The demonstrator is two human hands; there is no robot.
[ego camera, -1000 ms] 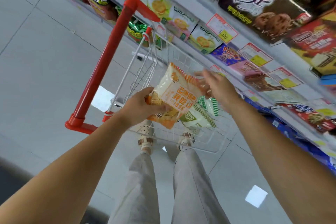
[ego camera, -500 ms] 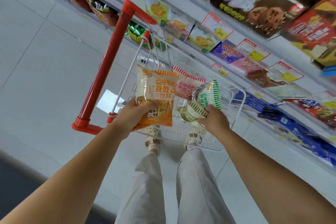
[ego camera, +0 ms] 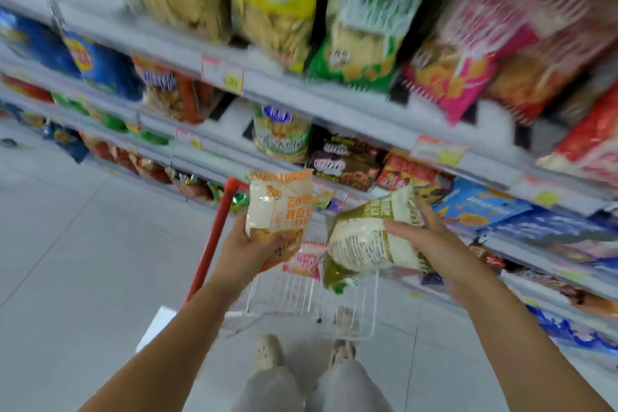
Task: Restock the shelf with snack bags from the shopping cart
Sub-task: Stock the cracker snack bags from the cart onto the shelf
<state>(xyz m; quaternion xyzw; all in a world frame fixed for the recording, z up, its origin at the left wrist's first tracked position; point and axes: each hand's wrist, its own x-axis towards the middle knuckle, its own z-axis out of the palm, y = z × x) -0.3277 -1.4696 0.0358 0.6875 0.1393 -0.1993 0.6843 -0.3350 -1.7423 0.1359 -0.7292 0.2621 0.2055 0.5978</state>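
Observation:
My left hand (ego camera: 245,246) grips an orange-and-white snack bag (ego camera: 279,209) from below, held upright above the shopping cart (ego camera: 301,298). My right hand (ego camera: 423,236) holds a green-and-white snack bag (ego camera: 364,241), tilted on its side, just right of the first bag. Both bags hang over the white wire basket of the cart, in front of the shelf (ego camera: 301,95). A pink-and-white bag (ego camera: 306,259) lies in the cart beneath them.
The cart's red handle (ego camera: 210,244) runs up along my left hand. Shelf tiers packed with snack bags fill the top and right, with price tags (ego camera: 222,73) on the edges. Grey floor tiles (ego camera: 73,244) lie to the left. My legs and shoes stand behind the cart.
The view has swung up toward the shelves. Both hands have lifted their bags higher above the cart, and the green bag has turned onto its side.

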